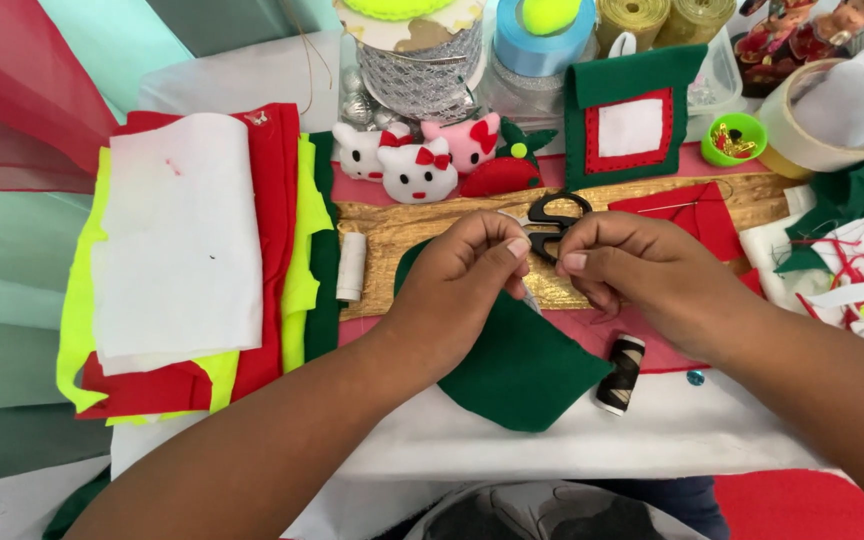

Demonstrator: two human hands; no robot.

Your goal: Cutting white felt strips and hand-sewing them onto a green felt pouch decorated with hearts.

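Left hand (467,268) pinched shut, right hand (620,266) pinched, above green felt piece (517,370)

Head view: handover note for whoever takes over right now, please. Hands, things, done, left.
Left hand: fingertips pinched, resting on the green felt piece; what it pinches is too small to tell.
Right hand: pinched close to the left, fingertips almost meeting.
Black scissors lie just behind the hands; black thread spool to the right of the felt, white spool to the left beside the felt stack.
Done: no stitching shows on the green piece.
Left: cannot tell.
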